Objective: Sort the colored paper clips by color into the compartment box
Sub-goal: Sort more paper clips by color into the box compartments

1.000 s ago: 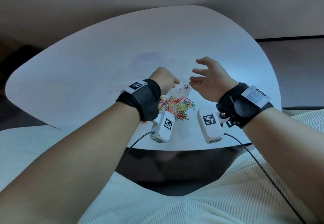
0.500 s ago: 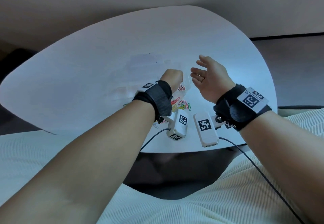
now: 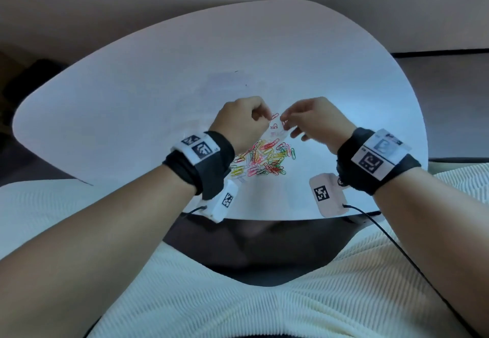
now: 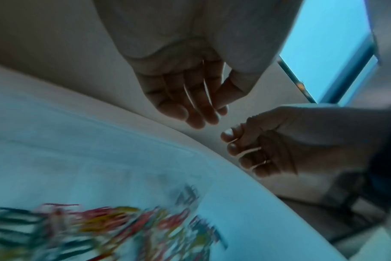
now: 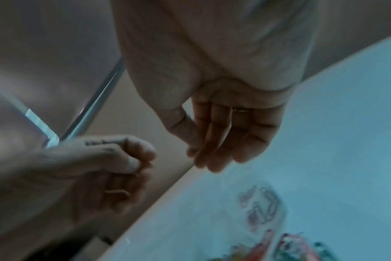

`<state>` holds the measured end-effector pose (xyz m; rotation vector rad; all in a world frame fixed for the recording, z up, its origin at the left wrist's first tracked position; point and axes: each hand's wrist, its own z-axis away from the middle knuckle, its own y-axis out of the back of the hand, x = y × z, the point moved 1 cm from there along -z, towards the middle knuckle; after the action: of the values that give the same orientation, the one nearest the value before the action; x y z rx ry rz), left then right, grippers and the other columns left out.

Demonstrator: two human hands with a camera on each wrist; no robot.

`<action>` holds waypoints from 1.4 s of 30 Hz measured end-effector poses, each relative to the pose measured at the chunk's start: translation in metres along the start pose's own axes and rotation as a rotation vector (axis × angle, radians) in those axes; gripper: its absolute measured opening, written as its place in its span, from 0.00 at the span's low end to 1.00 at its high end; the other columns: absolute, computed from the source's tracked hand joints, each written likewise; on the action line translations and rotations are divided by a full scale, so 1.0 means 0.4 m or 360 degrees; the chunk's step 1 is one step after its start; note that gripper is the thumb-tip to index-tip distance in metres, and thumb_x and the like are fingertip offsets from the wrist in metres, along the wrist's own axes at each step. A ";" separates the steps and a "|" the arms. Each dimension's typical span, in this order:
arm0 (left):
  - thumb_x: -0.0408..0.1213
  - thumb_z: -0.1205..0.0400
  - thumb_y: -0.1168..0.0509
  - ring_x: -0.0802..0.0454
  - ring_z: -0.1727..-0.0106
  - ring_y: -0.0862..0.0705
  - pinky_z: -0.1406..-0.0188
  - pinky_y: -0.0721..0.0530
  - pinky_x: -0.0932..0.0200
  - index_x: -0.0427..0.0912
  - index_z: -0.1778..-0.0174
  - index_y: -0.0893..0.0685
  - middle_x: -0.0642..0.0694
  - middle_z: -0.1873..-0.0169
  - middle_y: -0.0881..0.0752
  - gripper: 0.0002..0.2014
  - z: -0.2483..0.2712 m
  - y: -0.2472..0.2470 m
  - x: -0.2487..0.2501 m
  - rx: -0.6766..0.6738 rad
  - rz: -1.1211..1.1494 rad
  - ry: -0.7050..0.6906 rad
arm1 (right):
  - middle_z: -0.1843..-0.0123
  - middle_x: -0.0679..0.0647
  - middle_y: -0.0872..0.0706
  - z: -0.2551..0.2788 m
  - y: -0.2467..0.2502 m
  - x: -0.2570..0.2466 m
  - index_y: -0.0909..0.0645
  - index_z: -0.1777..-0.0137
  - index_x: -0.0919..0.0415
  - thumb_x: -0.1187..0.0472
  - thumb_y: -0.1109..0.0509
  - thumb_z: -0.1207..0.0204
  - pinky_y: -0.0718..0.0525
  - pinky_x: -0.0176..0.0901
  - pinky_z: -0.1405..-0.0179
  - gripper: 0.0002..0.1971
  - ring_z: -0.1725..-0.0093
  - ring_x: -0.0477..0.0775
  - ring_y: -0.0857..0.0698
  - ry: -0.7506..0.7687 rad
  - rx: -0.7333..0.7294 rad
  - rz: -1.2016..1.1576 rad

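Observation:
A heap of paper clips (image 3: 264, 158) in red, yellow, green and pink lies on the white table (image 3: 132, 105), blurred in the left wrist view (image 4: 123, 229). Just beyond it a clear plastic bag (image 3: 276, 132) holds a few pink clips (image 5: 261, 204). My left hand (image 3: 266, 117) and right hand (image 3: 285, 122) meet above the bag's far end, almost touching. Each seems to pinch the thin plastic between thumb and fingers. From the right wrist, the left thumb presses on its curled forefinger (image 5: 143, 162). A ring shows on the right hand (image 5: 201, 155).
The table's near rim (image 3: 264, 218) curves just in front of the heap, with my lap in cream fabric below. White camera boxes (image 3: 225, 200) (image 3: 328, 195) with cables hang under both wrists. Bare tabletop stretches left and far behind the hands.
The right hand, spread open a second ago, has come in and closed its fingertips next to the left hand. The left hand has risen off the heap towards the bag's far end.

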<state>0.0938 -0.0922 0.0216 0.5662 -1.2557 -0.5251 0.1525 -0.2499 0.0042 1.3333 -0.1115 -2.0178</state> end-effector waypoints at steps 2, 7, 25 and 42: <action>0.38 0.25 0.36 0.53 0.61 0.17 0.56 0.17 0.60 0.55 0.60 0.16 0.56 0.65 0.14 0.07 0.035 -0.016 -0.031 -0.0099 -0.0272 -0.0044 | 0.68 0.45 0.14 0.000 -0.019 0.027 0.13 0.56 0.54 0.65 0.31 0.24 0.24 0.33 0.70 0.07 0.67 0.44 0.16 0.0067 -0.0073 0.0506; 0.44 0.21 0.37 0.50 0.57 0.16 0.56 0.16 0.55 0.54 0.50 0.15 0.56 0.61 0.13 0.08 0.087 -0.109 -0.112 -0.0408 -0.0684 -0.0070 | 0.55 0.55 0.10 -0.020 -0.059 0.125 0.11 0.54 0.58 0.65 0.26 0.26 0.19 0.37 0.61 0.04 0.58 0.53 0.14 -0.0008 0.0078 0.0837; 0.40 0.13 0.44 0.49 0.42 0.27 0.61 0.30 0.58 0.46 0.37 0.16 0.48 0.50 0.20 0.14 0.067 -0.204 -0.221 -0.0490 -0.1006 -0.0418 | 0.49 0.55 0.12 -0.048 -0.069 0.216 0.19 0.45 0.51 0.62 0.26 0.31 0.12 0.49 0.52 0.14 0.53 0.58 0.13 -0.0141 0.0228 0.0891; 0.43 0.15 0.41 0.46 0.43 0.22 0.57 0.23 0.55 0.51 0.44 0.13 0.48 0.50 0.16 0.12 0.052 -0.164 -0.230 -0.0303 -0.0820 -0.0188 | 0.50 0.53 0.12 -0.036 -0.083 0.222 0.18 0.50 0.54 0.60 0.25 0.32 0.18 0.41 0.58 0.11 0.52 0.56 0.14 -0.0171 0.0095 0.0947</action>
<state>0.0484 -0.0838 -0.0836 0.7067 -1.1515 -1.1108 0.1280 -0.2734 -0.0854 1.0618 -0.5539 -1.5804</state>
